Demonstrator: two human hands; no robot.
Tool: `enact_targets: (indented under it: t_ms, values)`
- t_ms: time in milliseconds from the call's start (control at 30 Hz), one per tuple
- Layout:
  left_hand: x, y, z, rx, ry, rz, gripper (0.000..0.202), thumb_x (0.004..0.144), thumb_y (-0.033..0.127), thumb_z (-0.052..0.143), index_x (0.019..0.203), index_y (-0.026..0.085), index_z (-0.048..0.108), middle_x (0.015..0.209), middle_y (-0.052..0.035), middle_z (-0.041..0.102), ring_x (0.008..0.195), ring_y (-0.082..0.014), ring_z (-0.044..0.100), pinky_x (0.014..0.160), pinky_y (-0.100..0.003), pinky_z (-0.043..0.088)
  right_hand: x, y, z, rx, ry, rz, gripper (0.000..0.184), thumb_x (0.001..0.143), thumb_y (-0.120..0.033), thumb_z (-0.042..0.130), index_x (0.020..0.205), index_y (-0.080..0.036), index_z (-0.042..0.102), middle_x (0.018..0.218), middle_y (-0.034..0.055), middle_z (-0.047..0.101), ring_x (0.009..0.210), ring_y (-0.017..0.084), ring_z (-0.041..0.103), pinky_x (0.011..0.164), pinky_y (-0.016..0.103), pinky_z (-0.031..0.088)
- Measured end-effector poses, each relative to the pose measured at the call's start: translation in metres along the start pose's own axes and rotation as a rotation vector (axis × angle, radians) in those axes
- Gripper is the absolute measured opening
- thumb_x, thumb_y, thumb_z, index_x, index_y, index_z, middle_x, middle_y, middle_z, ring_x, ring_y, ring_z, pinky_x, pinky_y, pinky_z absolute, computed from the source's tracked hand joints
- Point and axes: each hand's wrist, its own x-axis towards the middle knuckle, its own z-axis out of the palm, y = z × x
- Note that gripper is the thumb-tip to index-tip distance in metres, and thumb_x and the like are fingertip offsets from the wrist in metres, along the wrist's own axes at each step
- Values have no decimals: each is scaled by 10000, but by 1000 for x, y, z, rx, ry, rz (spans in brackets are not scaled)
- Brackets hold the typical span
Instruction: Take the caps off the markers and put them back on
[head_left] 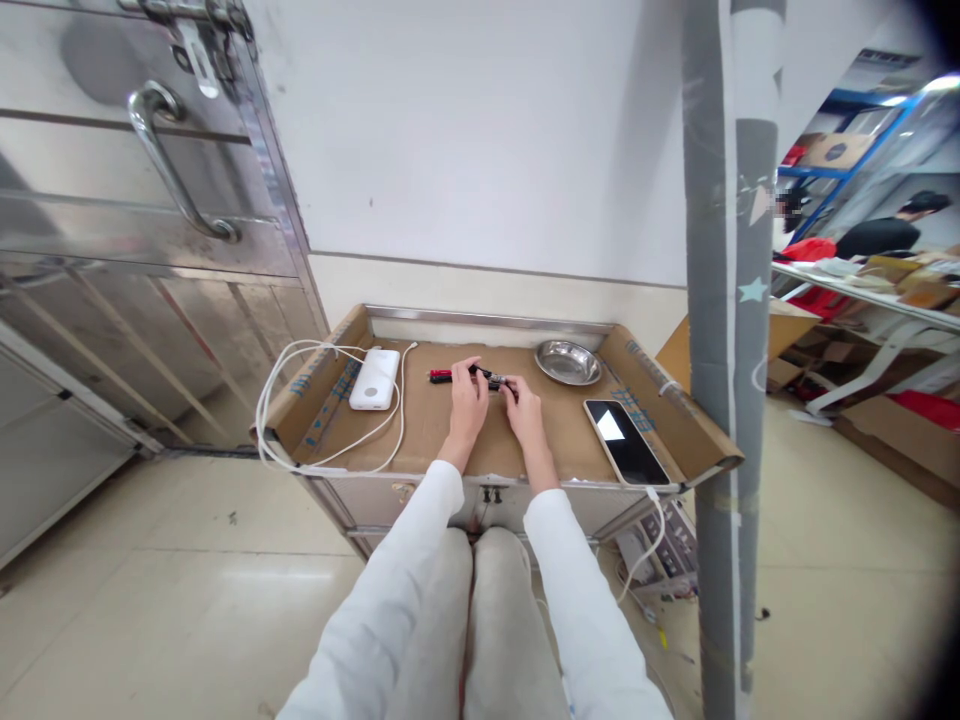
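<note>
My left hand point(468, 403) and my right hand point(523, 410) rest side by side on a cardboard-covered table point(487, 440). Both pinch a small black tool point(491, 378) between their fingertips. A thin red and black pen-like piece point(442, 376) lies on the cardboard just left of my left hand's fingers; whether it joins the black tool is unclear. Both sleeves are white.
A white power bank point(374, 378) with a looping white cable point(300, 400) lies at the table's left. A metal bowl point(568, 362) sits at the back right, a phone point(625, 441) at the front right. A grey pillar point(726, 400) stands right; another person is far right.
</note>
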Motion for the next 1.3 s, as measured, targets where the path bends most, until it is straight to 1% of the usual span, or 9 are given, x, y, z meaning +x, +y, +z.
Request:
enact_targets:
  t_ms: [167, 333, 533, 667, 767, 900, 1033, 1167, 1300]
  values:
    - [1, 1, 0, 7, 41, 6, 197, 929, 211, 366, 1100, 172, 456, 1081, -110, 511, 1040, -185, 514, 934, -357, 430, 0, -2, -1, 31, -1, 11, 252, 874, -333, 449, 1059, -208, 566, 994, 72, 692, 880, 198, 656, 788, 308, 485]
    - [1, 1, 0, 16, 66, -3, 158, 915, 188, 379, 1056, 173, 449, 1055, -105, 507, 1009, -182, 511, 921, -355, 428, 0, -3, -1, 56, 2, 8, 255, 872, -363, 454, 1027, -218, 595, 1011, 68, 692, 887, 194, 653, 804, 304, 486]
    - [1, 0, 0, -4, 63, -12, 130, 907, 178, 386, 1023, 184, 444, 1024, -91, 506, 984, -176, 514, 884, -337, 438, -1, -5, -3, 57, 15, 6, 244, 863, -367, 473, 962, -208, 629, 966, 65, 704, 849, 192, 659, 797, 298, 483]
    - [1, -1, 0, 5, 58, -7, 126, 901, 162, 386, 1013, 183, 442, 1015, -88, 501, 982, -176, 512, 888, -340, 433, -1, -5, -2, 45, 16, 11, 245, 863, -363, 472, 958, -203, 632, 961, 69, 704, 844, 195, 657, 794, 300, 479]
    - [1, -1, 1, 21, 55, -6, 125, 894, 144, 383, 998, 182, 442, 1005, -88, 496, 971, -180, 502, 887, -350, 432, -1, -6, -3, 6, 57, 14, 258, 874, -368, 456, 963, -201, 632, 950, 74, 702, 837, 197, 650, 784, 298, 469]
    - [2, -2, 1, 42, 69, -5, 136, 877, 108, 383, 970, 182, 447, 986, -85, 487, 950, -183, 490, 891, -356, 425, -2, -7, -5, -81, 161, 19, 316, 909, -380, 383, 966, -187, 627, 953, 94, 690, 848, 202, 627, 789, 302, 446]
    - [3, -3, 1, 64, 78, -23, 146, 858, 77, 388, 932, 184, 454, 969, -83, 482, 931, -188, 493, 889, -360, 418, -4, -7, -8, -191, 243, 76, 395, 926, -414, 322, 988, -168, 624, 909, 114, 681, 807, 207, 603, 741, 293, 425]
    - [3, -5, 2, 67, 78, -50, 148, 847, 63, 393, 897, 189, 453, 968, -84, 473, 904, -192, 499, 862, -359, 429, -5, -5, -9, -211, 257, 144, 430, 921, -442, 312, 959, -166, 639, 829, 105, 679, 716, 195, 583, 675, 269, 403]
    - [2, -7, 3, 50, 42, -60, 142, 842, 62, 404, 883, 188, 456, 955, -79, 470, 890, -187, 503, 847, -353, 448, -5, -7, -9, -173, 240, 129, 416, 912, -423, 327, 953, -164, 650, 857, 106, 691, 704, 188, 587, 675, 266, 406]
